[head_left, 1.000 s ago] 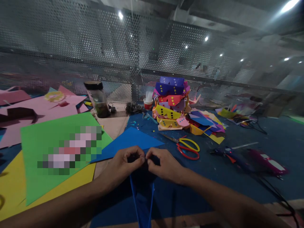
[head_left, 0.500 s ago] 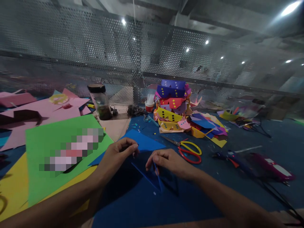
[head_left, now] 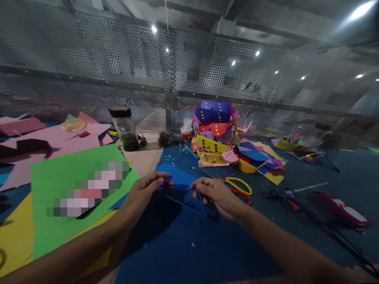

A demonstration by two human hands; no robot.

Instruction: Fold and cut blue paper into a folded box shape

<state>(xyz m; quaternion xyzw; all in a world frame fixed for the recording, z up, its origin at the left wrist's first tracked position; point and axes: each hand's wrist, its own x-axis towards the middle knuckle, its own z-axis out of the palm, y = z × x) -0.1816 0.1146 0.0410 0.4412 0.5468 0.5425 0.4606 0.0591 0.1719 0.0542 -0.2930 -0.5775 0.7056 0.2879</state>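
Note:
A small folded piece of dark blue paper is held up above the table between my hands. My left hand has its thumb and fingers pinched on the left end of this paper, palm partly hidden. At the other end, the fingers of my right hand are closed on an upturned edge. Behind my hands lies a brighter blue paper sheet. Just beyond my right hand rest scissors with one yellow and one red handle loop, partly covered by that hand.
Paper masks in several colours are stacked at the back, beside paper scraps. A green sheet lies left, with a black-lidded jar behind it. A blue tool with a cable and a magenta object lie right.
My right hand has lifted slightly, and the folded blue paper has tilted up with it. My left hand has moved a little and now shows a blue paper edge in its pinch.

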